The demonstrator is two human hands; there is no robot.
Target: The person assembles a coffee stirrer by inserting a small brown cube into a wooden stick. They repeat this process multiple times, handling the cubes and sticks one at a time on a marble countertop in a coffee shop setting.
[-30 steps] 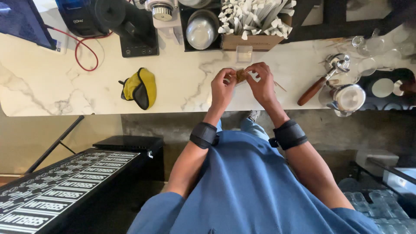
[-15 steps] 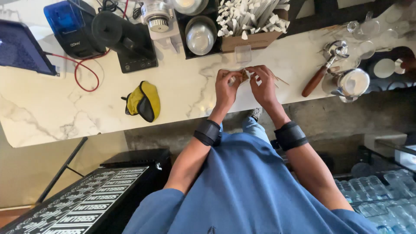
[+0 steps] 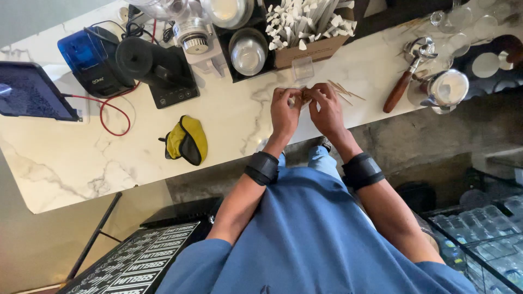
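Working close together over the white marble counter (image 3: 136, 158), both hands are curled around a small bunch of thin wooden sticks (image 3: 306, 96). The left hand (image 3: 285, 111) has its fingers bent inward, pinching one end of the bunch, while the right hand (image 3: 327, 109) closes over the other end, the fingertips of the two nearly touching. Held so, the sticks stay gathered and level just above the countertop; how many there are is hard to tell, since the fingers hide most of them. A few loose sticks (image 3: 342, 90) lie fanned on the marble just beside the right hand, within easy reach.

Behind the hands stands a small clear plastic cup (image 3: 303, 69), and behind that a cardboard box (image 3: 310, 50) crowded with upright white-wrapped pieces. A round steel pitcher (image 3: 248, 51) sits to the left of the box. Well to the left are a black scale (image 3: 169, 81), a blue machine (image 3: 90, 62) with a red cable (image 3: 111, 117), and a folded yellow-and-black cloth (image 3: 187, 140). To the right lie a wooden-handled portafilter (image 3: 406, 76) and a shiny metal jug (image 3: 444, 90). Black bands wrap both wrists.
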